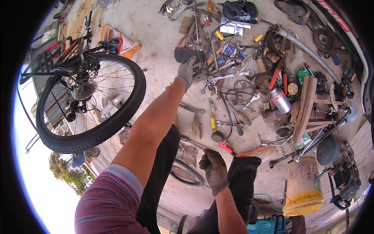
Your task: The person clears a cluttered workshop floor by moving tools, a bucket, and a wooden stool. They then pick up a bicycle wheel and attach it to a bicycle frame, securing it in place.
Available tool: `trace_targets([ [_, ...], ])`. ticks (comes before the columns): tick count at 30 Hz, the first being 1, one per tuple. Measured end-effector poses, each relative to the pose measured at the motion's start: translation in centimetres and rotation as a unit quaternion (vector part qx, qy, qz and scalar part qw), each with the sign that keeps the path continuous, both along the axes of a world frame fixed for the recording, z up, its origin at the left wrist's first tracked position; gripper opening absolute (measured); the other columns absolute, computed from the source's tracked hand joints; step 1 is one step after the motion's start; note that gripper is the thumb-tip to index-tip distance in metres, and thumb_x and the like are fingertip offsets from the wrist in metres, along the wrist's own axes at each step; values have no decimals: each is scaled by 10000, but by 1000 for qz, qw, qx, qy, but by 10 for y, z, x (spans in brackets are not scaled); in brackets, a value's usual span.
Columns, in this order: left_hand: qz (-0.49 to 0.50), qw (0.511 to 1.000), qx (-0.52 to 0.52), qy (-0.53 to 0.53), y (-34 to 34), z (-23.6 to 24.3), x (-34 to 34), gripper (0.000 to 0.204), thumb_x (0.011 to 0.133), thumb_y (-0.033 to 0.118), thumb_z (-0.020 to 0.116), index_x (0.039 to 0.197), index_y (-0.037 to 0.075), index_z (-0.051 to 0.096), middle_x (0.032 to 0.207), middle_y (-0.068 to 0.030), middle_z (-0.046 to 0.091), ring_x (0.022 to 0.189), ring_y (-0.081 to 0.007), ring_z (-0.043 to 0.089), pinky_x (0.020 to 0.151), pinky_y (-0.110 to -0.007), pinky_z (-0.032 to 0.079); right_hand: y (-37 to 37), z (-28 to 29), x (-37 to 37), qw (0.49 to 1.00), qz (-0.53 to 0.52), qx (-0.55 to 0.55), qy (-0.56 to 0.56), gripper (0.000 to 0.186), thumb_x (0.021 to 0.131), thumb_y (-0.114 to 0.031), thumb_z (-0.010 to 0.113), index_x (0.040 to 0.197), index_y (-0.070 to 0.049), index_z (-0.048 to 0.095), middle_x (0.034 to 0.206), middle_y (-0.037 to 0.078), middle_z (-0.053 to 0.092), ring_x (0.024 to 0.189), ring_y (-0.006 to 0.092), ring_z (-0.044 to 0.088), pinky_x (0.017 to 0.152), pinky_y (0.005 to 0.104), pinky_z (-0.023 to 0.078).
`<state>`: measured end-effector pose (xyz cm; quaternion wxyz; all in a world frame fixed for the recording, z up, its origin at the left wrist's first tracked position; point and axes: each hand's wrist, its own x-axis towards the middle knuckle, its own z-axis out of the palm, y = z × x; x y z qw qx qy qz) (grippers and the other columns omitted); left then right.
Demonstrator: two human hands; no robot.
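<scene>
Concrete floor (pixel 156 27): left hand (pixel 186 71) touches dark plate (pixel 186 54).

Daylight is falling on a bare concrete floor (pixel 156 27) outdoors. A bicycle (pixel 83 97) is standing upside down at the left, and trees (pixel 64 169) are showing beyond it.

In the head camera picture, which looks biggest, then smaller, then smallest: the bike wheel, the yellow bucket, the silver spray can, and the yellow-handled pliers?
1. Bike wheel, by far the biggest.
2. Yellow bucket.
3. Silver spray can.
4. Yellow-handled pliers, about as long as the can but thinner; too close to rank firmly.
</scene>
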<state>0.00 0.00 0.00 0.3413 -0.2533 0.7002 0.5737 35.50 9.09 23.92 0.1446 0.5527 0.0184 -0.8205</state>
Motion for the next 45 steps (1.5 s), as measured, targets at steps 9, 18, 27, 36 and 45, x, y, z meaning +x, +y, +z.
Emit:
trace_targets([
  [9,95,994,-16,52,32,54,-102,218,1020,195,605,1142,32,683,1069,-119,750,846,-216,719,822,-346,609,-3,0,-2,1000,7,-7,-1,236,1016,-175,650,1210,-46,687,929,49,691,803,192,676,731,348,555],
  [18,-156,956,-89,233,92,146,-172,242,980,140,694,1175,0,727,1034,-94,763,892,-200,743,813,-307,608,-1,1,-13,1000,16,4,-4,233,1037,-162,603,1204,-13,666,908,65,686,768,217,665,681,360,540],
  [27,-590,682,-409,140,25,71,30,567,791,316,772,1330,183,653,1370,-167,601,1288,-374,570,1077,-473,492,-3,-1,-6,1000,4,2,15,239,1047,-162,589,1219,-12,661,912,59,692,782,199,684,681,344,549],
  [36,-622,596,-431,268,22,36,44,271,822,331,750,1035,165,763,1058,-90,714,1084,-309,647,1017,-540,423,-1,5,-6,1000,13,5,3,250,1050,-165,579,1226,-6,660,922,66,686,800,201,670,716,355,537],
  [45,-540,816,-197,-55,19,58,28,260,891,273,715,1042,62,734,862,-111,736,730,-244,708,673,-398,559,-1,6,-9,1000,14,3,3,239,1049,-158,584,1223,-15,664,924,68,685,798,203,670,717,353,538],
])
